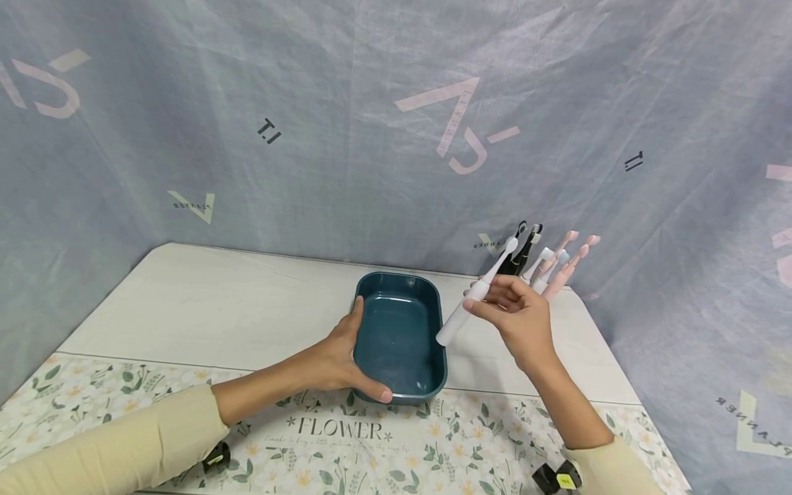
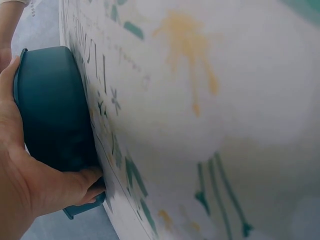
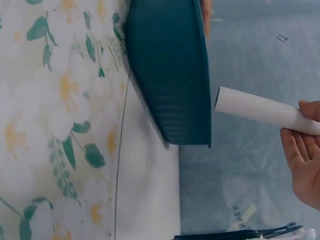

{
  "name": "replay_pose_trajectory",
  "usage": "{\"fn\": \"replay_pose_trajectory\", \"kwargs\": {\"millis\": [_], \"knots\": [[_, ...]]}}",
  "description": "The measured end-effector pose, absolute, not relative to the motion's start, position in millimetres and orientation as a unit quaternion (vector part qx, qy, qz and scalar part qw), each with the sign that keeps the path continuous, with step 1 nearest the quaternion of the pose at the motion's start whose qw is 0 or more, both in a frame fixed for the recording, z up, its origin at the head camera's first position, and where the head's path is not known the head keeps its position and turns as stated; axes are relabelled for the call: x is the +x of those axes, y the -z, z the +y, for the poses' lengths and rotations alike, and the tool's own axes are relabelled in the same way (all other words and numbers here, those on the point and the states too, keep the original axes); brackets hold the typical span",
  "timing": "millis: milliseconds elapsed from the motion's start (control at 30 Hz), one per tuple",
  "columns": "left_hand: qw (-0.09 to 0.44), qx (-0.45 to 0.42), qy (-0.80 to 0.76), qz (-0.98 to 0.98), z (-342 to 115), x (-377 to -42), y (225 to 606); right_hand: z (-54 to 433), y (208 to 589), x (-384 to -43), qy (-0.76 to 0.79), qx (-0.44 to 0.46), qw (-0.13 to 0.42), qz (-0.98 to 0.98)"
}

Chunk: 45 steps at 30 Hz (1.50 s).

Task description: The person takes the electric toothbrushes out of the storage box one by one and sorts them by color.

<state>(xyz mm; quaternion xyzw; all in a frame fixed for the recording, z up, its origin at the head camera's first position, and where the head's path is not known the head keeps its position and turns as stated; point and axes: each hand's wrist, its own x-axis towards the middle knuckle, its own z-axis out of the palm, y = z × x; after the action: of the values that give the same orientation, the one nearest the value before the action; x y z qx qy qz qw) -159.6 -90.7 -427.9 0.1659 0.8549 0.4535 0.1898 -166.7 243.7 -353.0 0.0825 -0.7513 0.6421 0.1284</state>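
A dark teal plastic bin (image 1: 396, 330) stands on the table, its long side running away from me. My left hand (image 1: 331, 361) grips its left side, with the thumb at the near rim and the fingers along the left wall; the left wrist view shows this hand (image 2: 35, 182) against the bin's outside. My right hand (image 1: 526, 323) pinches a white electric toothbrush (image 1: 458, 322) by its handle. The brush is tilted, head up, and its lower end is by the bin's right rim. In the right wrist view the handle (image 3: 260, 108) points toward the bin, apart from it.
Behind my right hand several toothbrushes stand upright: black ones (image 1: 527, 251), white ones (image 1: 544, 275) and pink ones (image 1: 564, 275). Their lower ends are partly hidden by the hand. A floral mat (image 1: 346, 454) covers the table's near part. Grey-blue cloth (image 1: 346, 137) hangs behind.
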Motion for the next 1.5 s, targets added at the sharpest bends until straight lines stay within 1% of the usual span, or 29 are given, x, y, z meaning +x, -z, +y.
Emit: {"fn": "replay_pose_trajectory", "kwargs": {"millis": [233, 467, 700, 967, 1300, 1500], "knots": [[0.19, 0.165, -0.458, 0.853, -90.2, -159.7, 428.0, 259.3, 350.7, -166.3, -0.613, 0.053, 0.14, -0.776], [0.192, 0.164, -0.457, 0.853, -90.5, -159.4, 428.4, 280.2, 360.2, -169.0, -0.622, 0.018, 0.142, -0.769], [0.189, 0.165, -0.452, 0.856, -90.8, -159.6, 428.7, 300.0, 367.9, -173.3, -0.59, -0.038, 0.162, -0.79], [0.187, 0.166, -0.455, 0.855, -90.4, -159.8, 428.8, 313.1, 378.2, -179.0, -0.596, -0.088, 0.176, -0.778], [0.189, 0.166, -0.458, 0.853, -90.0, -159.8, 428.3, 324.7, 388.2, -186.4, -0.594, -0.108, 0.199, -0.772], [0.189, 0.165, -0.456, 0.854, -89.9, -159.1, 428.1, 330.2, 391.8, -190.0, -0.587, -0.128, 0.2, -0.774]]}}
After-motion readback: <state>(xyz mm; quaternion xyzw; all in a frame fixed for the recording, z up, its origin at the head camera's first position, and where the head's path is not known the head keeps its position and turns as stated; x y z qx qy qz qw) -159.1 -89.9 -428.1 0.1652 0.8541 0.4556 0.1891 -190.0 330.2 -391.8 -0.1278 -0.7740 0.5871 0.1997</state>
